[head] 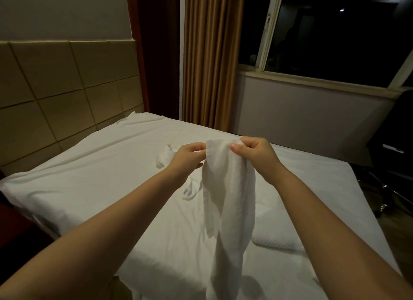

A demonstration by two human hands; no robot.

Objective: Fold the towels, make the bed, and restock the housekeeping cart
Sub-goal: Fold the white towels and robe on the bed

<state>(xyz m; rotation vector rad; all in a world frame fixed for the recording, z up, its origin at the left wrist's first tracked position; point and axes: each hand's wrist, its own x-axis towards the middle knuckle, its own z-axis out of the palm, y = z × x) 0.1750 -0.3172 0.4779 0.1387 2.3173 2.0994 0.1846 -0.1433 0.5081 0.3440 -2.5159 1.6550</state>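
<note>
Bare forearms reach out from the bottom corners, and between them a white hand towel hangs in a long twisted drape over the bed sheet, its lower end running out of view. Left hand and right hand each pinch the towel's top hem between thumb and fingers, close together, so the cloth is bunched rather than spread. This looks like the towel-folding step at its very start. The next move probably calls for sliding the pinches apart to the two corners and shaking out the twist before any fold. Room for that seems good, as the mattress is broad to the left. A crumpled white cloth lies just beyond the left hand, a waffle-textured pillow sits under the right forearm, and the bed's far edge runs close to the curtain.
</note>
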